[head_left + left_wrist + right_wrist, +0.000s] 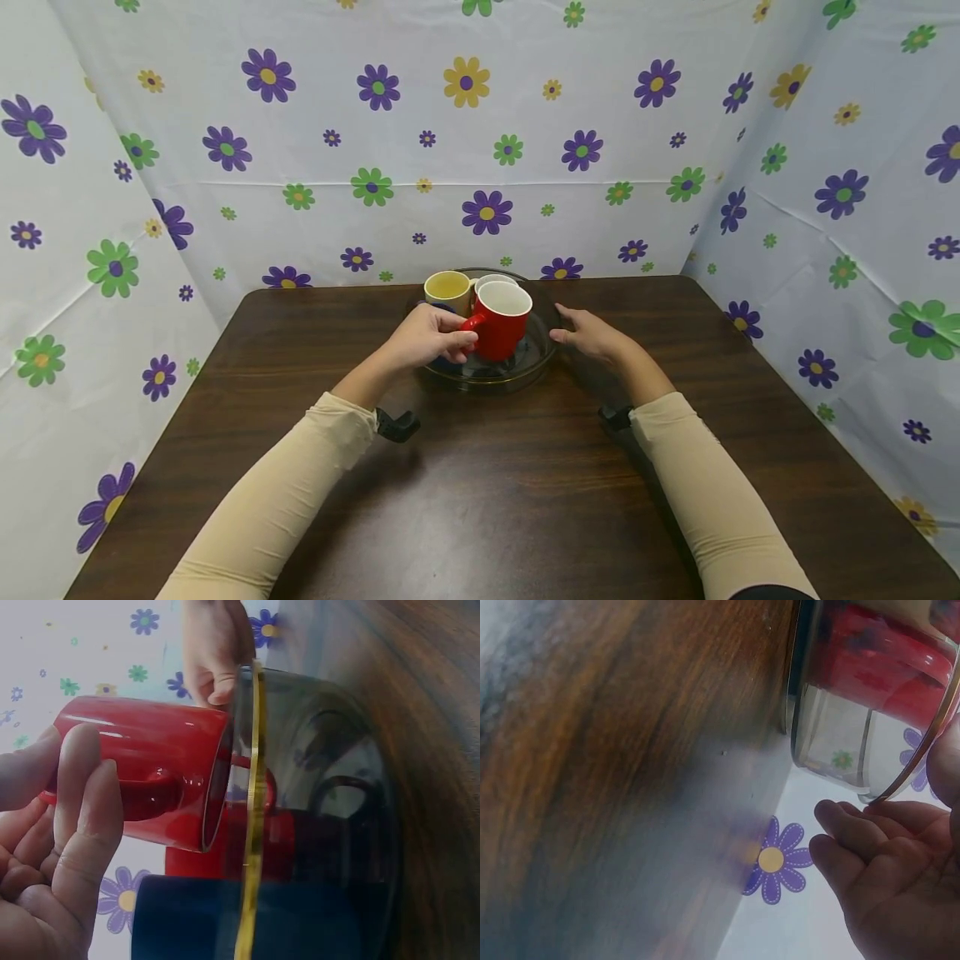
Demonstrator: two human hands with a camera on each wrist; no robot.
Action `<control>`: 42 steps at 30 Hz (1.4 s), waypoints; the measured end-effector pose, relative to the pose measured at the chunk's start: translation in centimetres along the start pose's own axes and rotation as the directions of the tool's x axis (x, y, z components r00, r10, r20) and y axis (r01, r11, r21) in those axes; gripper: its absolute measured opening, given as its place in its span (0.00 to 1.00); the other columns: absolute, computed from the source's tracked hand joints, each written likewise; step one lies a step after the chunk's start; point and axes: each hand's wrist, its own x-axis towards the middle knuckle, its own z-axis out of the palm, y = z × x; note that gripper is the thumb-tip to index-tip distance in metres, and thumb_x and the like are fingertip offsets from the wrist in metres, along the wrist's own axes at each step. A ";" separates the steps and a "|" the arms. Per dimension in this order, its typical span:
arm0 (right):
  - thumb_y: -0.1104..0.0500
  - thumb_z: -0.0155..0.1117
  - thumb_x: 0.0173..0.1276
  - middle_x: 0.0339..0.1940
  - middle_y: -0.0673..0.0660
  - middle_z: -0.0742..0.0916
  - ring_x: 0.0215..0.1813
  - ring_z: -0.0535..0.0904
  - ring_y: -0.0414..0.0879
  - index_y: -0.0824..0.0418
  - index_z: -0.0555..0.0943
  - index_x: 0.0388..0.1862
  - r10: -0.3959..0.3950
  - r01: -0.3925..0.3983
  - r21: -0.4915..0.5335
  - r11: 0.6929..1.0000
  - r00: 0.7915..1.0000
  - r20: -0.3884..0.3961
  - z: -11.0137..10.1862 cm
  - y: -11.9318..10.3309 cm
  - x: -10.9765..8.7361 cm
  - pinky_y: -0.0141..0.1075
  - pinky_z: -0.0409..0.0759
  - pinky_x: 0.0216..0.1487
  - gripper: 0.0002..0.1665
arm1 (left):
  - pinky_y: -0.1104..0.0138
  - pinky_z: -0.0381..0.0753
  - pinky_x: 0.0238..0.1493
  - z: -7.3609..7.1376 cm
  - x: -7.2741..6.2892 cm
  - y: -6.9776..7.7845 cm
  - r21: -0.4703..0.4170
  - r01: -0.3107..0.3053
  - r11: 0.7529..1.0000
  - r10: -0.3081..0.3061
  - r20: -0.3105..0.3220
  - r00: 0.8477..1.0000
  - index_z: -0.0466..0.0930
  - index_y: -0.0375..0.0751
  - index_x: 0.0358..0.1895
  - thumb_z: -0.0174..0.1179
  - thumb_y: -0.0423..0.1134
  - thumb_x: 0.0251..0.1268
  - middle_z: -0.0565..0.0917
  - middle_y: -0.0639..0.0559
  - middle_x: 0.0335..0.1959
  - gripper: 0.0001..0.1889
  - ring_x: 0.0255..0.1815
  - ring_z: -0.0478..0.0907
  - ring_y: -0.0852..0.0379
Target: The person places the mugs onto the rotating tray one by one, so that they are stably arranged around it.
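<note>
My left hand pinches the handle of a red mug with a white inside. The mug is upright at the rim of a clear glass bowl edged in gold. Inside the bowl a yellow mug stands at the back left, beside a second red mug partly hidden behind the held one. A dark blue mug is mostly covered by my left hand in the head view. My right hand is at the bowl's right side, fingers loosely extended, fingertips close by the rim in the right wrist view.
The bowl stands near the far edge of a dark brown wooden table. Behind it hangs a white flowered cloth, which also runs along the left and right sides. Black wrist straps sit at the ends of both sleeves.
</note>
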 end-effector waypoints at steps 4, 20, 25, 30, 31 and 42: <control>0.56 0.58 0.79 0.82 0.72 0.54 0.81 0.47 0.68 0.68 0.47 0.82 -0.002 0.002 -0.008 1.000 1.000 -0.005 0.0 -0.2 -0.1 0.61 0.49 0.78 0.44 | 0.61 0.89 0.41 0.3 0.0 -0.6 0.013 0.004 1.000 -0.004 0.000 1.000 0.88 0.33 0.50 0.68 0.39 0.68 0.89 0.36 0.37 0.14 0.36 0.87 0.36; 0.56 0.58 0.79 0.81 0.72 0.56 0.81 0.49 0.68 0.69 0.47 0.82 0.008 -0.008 -0.022 1.000 1.000 -0.012 0.2 -0.7 -0.2 0.60 0.50 0.78 0.44 | 0.63 0.88 0.37 1.5 0.3 -2.4 0.045 0.043 0.998 -0.043 -0.009 0.999 0.89 0.34 0.47 0.69 0.38 0.67 0.89 0.36 0.35 0.12 0.28 0.87 0.47; 0.56 0.58 0.79 0.81 0.73 0.57 0.81 0.50 0.68 0.71 0.48 0.82 0.001 -0.002 -0.048 0.999 1.000 -0.017 0.2 -0.7 -0.2 0.60 0.50 0.78 0.44 | 0.64 0.88 0.34 1.6 0.5 -2.6 0.090 0.036 0.995 -0.037 0.001 0.999 0.89 0.35 0.44 0.69 0.39 0.67 0.89 0.42 0.30 0.10 0.28 0.87 0.47; 0.56 0.58 0.79 0.80 0.73 0.57 0.81 0.50 0.68 0.71 0.48 0.81 -0.004 0.002 -0.059 0.998 1.000 -0.022 0.1 -0.7 -0.1 0.60 0.50 0.78 0.44 | 0.64 0.88 0.34 1.5 0.6 -2.3 0.153 0.018 0.988 -0.015 -0.021 1.000 0.89 0.36 0.43 0.68 0.39 0.68 0.88 0.46 0.29 0.10 0.25 0.85 0.52; 0.56 0.58 0.79 0.80 0.73 0.57 0.81 0.50 0.68 0.71 0.48 0.81 -0.003 0.002 -0.059 0.998 1.000 -0.020 0.1 -0.7 -0.1 0.60 0.49 0.78 0.44 | 0.65 0.88 0.34 1.4 0.5 -2.3 0.175 0.015 0.984 -0.009 -0.036 0.999 0.89 0.36 0.43 0.68 0.40 0.68 0.89 0.47 0.29 0.09 0.25 0.85 0.53; 0.56 0.58 0.79 0.79 0.75 0.58 0.80 0.51 0.69 0.75 0.49 0.80 -0.031 0.028 -0.104 0.994 0.999 -0.020 0.1 -0.8 0.1 0.60 0.51 0.78 0.44 | 0.61 0.83 0.27 2.4 -1.3 -2.8 0.771 -0.057 0.634 0.370 -0.237 0.898 0.91 0.44 0.45 0.71 0.48 0.62 0.90 0.50 0.31 0.14 0.25 0.79 0.54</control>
